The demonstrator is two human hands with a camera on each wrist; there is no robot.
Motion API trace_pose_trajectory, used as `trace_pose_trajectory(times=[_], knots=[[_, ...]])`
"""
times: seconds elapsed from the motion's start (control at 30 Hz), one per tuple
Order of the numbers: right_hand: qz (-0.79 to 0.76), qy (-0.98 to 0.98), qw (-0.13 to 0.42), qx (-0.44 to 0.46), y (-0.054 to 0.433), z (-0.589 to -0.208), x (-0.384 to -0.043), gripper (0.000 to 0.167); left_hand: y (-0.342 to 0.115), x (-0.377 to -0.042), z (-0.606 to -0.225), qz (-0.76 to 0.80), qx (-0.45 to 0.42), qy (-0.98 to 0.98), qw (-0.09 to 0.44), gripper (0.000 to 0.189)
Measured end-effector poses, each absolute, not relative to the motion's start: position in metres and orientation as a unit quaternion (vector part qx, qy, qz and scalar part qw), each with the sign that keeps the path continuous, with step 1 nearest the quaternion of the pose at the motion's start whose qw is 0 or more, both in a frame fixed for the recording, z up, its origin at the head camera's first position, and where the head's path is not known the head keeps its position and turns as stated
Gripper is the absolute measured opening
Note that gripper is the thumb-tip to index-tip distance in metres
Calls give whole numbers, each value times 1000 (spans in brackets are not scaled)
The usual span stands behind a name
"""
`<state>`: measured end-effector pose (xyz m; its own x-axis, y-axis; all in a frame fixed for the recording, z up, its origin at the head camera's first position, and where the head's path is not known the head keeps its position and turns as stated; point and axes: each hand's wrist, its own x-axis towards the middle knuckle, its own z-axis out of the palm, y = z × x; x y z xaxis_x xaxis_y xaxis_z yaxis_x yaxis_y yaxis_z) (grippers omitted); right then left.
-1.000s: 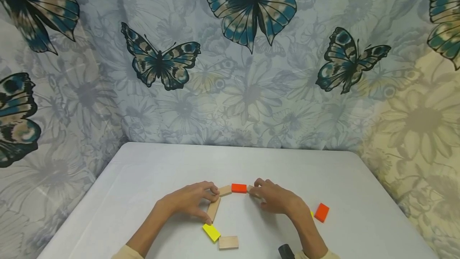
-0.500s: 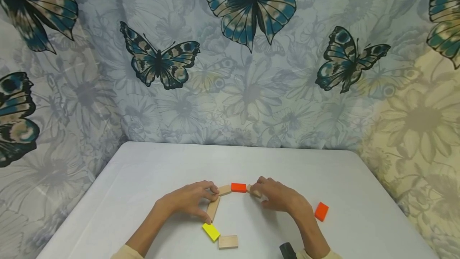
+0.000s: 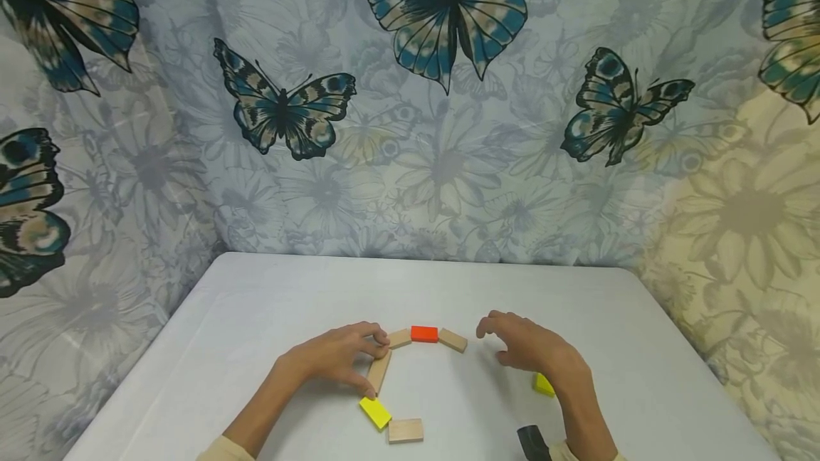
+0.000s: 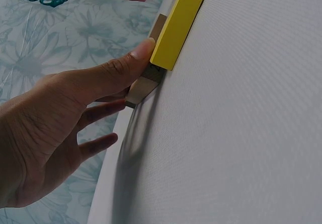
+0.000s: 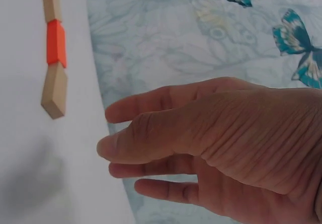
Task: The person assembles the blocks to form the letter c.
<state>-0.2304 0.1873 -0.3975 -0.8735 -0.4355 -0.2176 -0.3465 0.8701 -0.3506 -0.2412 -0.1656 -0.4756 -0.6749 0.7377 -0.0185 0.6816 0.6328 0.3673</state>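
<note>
Several flat blocks form an open curve on the white table. My left hand [image 3: 339, 356] holds a plain wooden block [image 3: 379, 373] on the curve's left side, thumb at its near end and fingers at its far end. A yellow block [image 4: 178, 30] lies by the thumb, and another wooden block [image 3: 406, 430] follows it. Along the far side are a wooden block [image 3: 400, 338], a red block [image 5: 56, 44] and an angled wooden block [image 5: 54, 90]. Right of that last block, my right hand [image 3: 532, 343] hovers with nothing in its loosely bent fingers.
A second yellow block [image 3: 543, 385] shows partly from behind the right forearm. A black object [image 3: 533, 442] sits at the right sleeve. Butterfly-patterned cloth [image 3: 448, 183] hangs behind and beside the white table [image 3: 307, 283].
My right hand has let go of the angled wooden block and moved right, uncovering it. Its forearm now hides the loose red block and shows the second yellow one. The left hand keeps its place.
</note>
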Motion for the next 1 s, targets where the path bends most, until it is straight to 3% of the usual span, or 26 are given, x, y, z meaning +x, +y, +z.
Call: trace_pose_trajectory(times=[0.53, 1.0], knots=[[-157, 961, 193, -120, 233, -391, -232, 31, -167, -241, -474, 168, 394, 900, 82, 70], [-75, 967, 242, -1, 267, -418, -236, 31, -164, -240, -474, 165, 398, 899, 82, 69]])
